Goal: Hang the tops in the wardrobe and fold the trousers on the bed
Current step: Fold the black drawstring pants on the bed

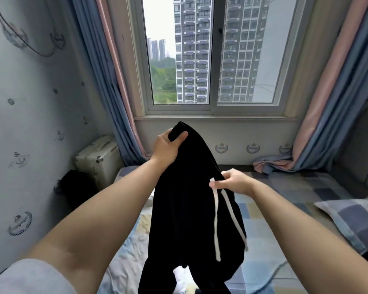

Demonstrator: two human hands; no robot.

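Note:
A pair of black trousers (pixel 185 209) with white drawstrings (pixel 217 228) hangs in the air above the bed (pixel 272 240). My left hand (pixel 168 145) grips the raised top edge of the fabric, thumb over the front. Lower and to the right, my right hand (pixel 234 181) pinches the waistband where the drawstrings come out. The trouser legs dangle down to the bottom of the view. A white garment (pixel 180 279) shows on the bed beneath them. No wardrobe is in view.
The bed has a checked blue, grey and yellow cover, with a pillow (pixel 348 219) at the right. A cream suitcase (pixel 98 160) and a black bag (pixel 77 187) stand by the left wall. Ahead is a window (pixel 212 60) between long curtains.

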